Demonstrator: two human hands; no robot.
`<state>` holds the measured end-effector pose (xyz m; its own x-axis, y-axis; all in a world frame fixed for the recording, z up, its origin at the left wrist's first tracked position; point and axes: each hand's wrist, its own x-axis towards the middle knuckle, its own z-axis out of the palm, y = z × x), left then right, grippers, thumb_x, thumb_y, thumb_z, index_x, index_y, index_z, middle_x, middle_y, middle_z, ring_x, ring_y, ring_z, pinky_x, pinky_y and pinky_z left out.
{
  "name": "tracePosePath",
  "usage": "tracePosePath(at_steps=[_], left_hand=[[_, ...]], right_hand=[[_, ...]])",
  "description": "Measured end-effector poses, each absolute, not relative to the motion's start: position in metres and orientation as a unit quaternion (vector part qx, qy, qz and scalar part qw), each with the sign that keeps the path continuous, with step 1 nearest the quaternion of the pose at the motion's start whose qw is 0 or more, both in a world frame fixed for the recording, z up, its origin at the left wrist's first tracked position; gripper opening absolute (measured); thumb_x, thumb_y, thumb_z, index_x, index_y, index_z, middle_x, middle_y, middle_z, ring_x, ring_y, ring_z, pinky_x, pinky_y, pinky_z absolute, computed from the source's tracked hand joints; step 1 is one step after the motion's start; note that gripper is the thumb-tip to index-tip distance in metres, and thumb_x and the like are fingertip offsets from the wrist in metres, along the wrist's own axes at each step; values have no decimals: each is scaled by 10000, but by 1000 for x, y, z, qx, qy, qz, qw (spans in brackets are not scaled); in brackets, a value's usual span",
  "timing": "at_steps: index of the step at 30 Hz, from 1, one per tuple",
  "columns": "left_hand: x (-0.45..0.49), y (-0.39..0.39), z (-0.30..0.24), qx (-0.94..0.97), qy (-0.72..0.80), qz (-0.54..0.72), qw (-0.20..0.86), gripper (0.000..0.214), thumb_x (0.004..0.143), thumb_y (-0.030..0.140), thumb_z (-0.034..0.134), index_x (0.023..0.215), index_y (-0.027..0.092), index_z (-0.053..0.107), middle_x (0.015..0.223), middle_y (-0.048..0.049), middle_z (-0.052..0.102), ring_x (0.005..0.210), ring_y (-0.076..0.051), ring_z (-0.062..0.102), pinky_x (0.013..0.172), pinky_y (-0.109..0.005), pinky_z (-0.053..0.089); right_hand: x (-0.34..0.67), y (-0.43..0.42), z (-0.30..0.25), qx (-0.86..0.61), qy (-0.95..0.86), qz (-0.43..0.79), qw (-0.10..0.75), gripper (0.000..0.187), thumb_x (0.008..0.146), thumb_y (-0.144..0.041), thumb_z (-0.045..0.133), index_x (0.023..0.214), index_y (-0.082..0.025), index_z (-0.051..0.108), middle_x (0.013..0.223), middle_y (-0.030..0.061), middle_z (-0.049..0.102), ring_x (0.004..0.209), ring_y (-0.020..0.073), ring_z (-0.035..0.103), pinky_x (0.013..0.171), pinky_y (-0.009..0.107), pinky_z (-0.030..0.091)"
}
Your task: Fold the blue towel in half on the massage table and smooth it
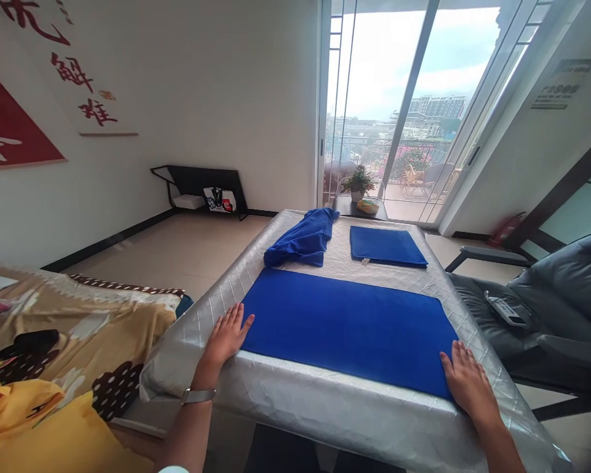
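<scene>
A blue cloth (345, 325) lies flat in a long strip across the silver-covered table (325, 394). My left hand (228, 334) rests with fingers stretched out at the strip's left end, a watch band around that wrist. At the opposite end, my right hand (467, 378) lies flat with its fingers extended, touching the near right corner. Farther back on the left sits a crumpled blue cloth (303, 240). Beside it, to the right, is a blue cloth folded into a neat rectangle (387, 246), with a small white tag at its near edge.
To the left is a bed with a brown patterned blanket (128, 315) and a yellow plush item (54, 427). A dark armchair (546, 302) holding a power strip (506, 310) stands close on the right. Behind the table, a potted plant (357, 182) stands before glass doors.
</scene>
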<state>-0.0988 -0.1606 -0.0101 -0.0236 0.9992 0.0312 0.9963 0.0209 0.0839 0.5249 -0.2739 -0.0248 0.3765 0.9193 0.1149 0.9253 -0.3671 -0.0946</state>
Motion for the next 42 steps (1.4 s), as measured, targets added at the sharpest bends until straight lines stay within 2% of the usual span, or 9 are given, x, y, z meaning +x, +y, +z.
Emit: tracePosePath(at_steps=[5, 9, 12, 16, 19, 22, 31, 38, 42], left_hand=[[-108, -157, -7, 682, 730, 45, 9, 823, 1006, 649, 121, 1587, 84, 266, 1626, -174, 286, 1513, -298, 269, 1217, -530, 240], [-61, -145, 12, 707, 702, 89, 4, 818, 1019, 635, 120, 1575, 59, 291, 1616, -198, 304, 1507, -302, 282, 1216, -512, 258], [17, -142, 27, 797, 596, 89, 50, 804, 1028, 626, 113, 1579, 66, 282, 1635, -167, 274, 1523, -256, 244, 1239, -440, 225], [125, -150, 31, 917, 378, 79, 100, 729, 1042, 603, 123, 1609, 153, 211, 1668, -79, 202, 1544, -178, 157, 1266, -372, 118], [157, -151, 23, 930, 343, 73, 112, 733, 1038, 620, 145, 1618, 172, 164, 1673, -73, 173, 1549, -181, 131, 1268, -382, 103], [131, -141, 12, 901, 415, 69, 106, 746, 1033, 629, 151, 1616, 164, 172, 1668, -97, 182, 1548, -213, 139, 1264, -424, 114], [-65, -116, -3, 736, 674, 63, 16, 802, 1023, 626, 126, 1592, 72, 236, 1647, -179, 219, 1530, -287, 207, 1232, -500, 208], [-75, -121, -9, 734, 672, 94, -10, 811, 1018, 637, 124, 1583, 74, 270, 1634, -176, 280, 1522, -283, 245, 1231, -492, 231], [-73, -121, -11, 733, 672, 101, -6, 862, 999, 667, 73, 1581, 64, 274, 1639, -167, 277, 1526, -273, 238, 1243, -475, 208]], right_hand=[[512, -272, -18, -835, -548, -17, 57, 812, 942, -480, 116, 1552, 25, 296, 1634, 178, 298, 1513, 299, 256, 1231, 470, 193], [513, -272, -17, -837, -546, -14, 49, 794, 941, -448, 129, 1552, 30, 294, 1640, 170, 286, 1516, 306, 246, 1231, 476, 188], [514, -272, -18, -838, -544, -7, 52, 791, 944, -454, 136, 1558, 21, 284, 1639, 170, 288, 1517, 301, 245, 1229, 477, 196], [511, -272, -17, -837, -544, -16, 63, 798, 944, -463, 121, 1557, 19, 289, 1637, 169, 292, 1510, 303, 264, 1228, 473, 199], [509, -273, -15, -839, -539, -18, 71, 811, 948, -474, 85, 1548, 21, 312, 1631, 174, 305, 1500, 307, 285, 1226, 472, 206], [510, -273, -16, -838, -541, -18, 71, 815, 946, -473, 80, 1540, 25, 329, 1623, 184, 319, 1495, 310, 296, 1222, 477, 214], [516, -272, -24, -830, -551, -19, 79, 808, 934, -462, 127, 1538, 37, 323, 1626, 187, 312, 1507, 322, 265, 1224, 503, 207], [517, -269, -13, -859, -502, -3, 105, 776, 952, -435, 109, 1530, 17, 364, 1620, 180, 333, 1504, 319, 276, 1223, 496, 229], [463, -242, 15, -835, -542, -37, 93, 733, 978, -377, 92, 1520, 23, 380, 1612, 190, 343, 1503, 313, 279, 1224, 493, 218]])
